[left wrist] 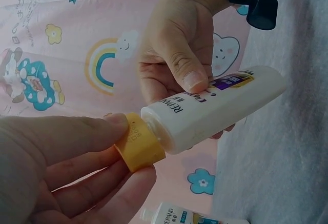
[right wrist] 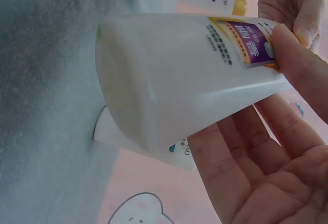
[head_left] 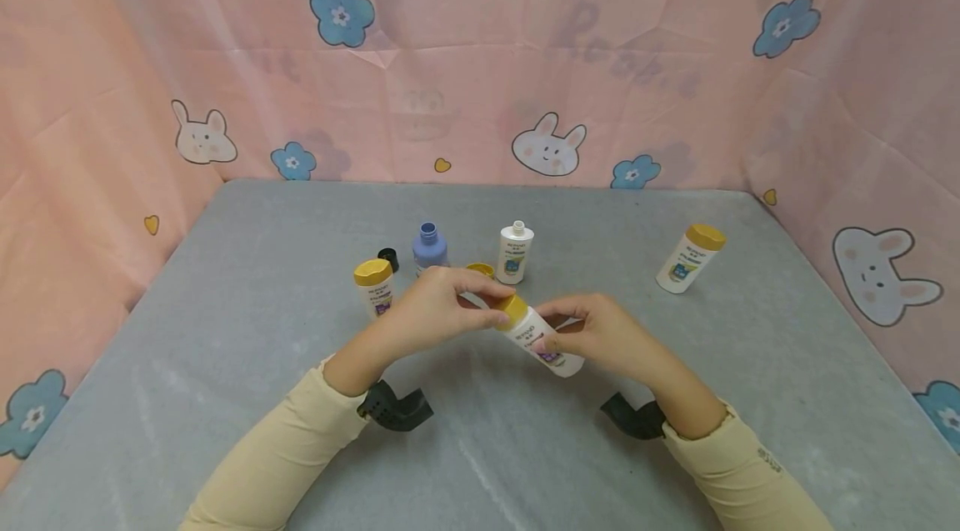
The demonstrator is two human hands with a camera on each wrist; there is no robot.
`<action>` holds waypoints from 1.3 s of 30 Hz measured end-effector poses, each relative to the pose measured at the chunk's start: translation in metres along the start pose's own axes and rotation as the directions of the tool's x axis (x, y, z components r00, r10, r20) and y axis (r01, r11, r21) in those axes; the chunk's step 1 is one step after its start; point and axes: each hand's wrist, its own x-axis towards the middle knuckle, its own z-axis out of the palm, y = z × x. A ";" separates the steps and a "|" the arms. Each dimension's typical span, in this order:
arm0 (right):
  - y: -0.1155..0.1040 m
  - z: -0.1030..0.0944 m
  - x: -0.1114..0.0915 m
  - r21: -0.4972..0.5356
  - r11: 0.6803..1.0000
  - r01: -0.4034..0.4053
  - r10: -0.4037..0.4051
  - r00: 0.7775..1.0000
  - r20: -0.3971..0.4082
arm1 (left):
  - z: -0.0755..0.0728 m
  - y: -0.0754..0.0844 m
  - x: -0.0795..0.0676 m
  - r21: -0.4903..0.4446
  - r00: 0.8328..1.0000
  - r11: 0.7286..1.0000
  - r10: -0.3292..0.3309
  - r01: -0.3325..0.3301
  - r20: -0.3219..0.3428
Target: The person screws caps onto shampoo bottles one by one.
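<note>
My right hand grips a white shampoo bottle with a purple and yellow label, its thumb across the front. In the head view the bottle leans, with its top toward the left hand. My left hand pinches the yellow cap between thumb and fingers. A narrow strip of the bottle's neck shows between cap and shoulder in the left wrist view. Its rounded base faces the camera in the right wrist view. Behind the hands stands an uncapped white bottle, with a loose yellow cap beside it.
Left of the hands stand a yellow-capped white bottle, a black cap and an uncapped blue bottle. Another yellow-capped bottle is at the right. Pink patterned cloth rises behind the grey table.
</note>
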 end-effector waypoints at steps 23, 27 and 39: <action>-0.001 -0.001 -0.003 0.022 1.000 0.008 -0.008 1.000 0.009 | -0.002 0.003 -0.002 -0.029 0.998 0.997 -0.065 0.065 0.004; -0.001 -0.002 -0.004 0.026 1.000 0.011 -0.011 1.000 0.015 | -0.002 0.002 -0.002 -0.034 0.999 0.999 -0.030 0.030 0.020; 0.000 -0.006 -0.003 0.063 0.998 0.028 -0.034 0.996 0.086 | -0.003 -0.001 -0.003 -0.097 0.985 0.987 0.141 -0.132 0.100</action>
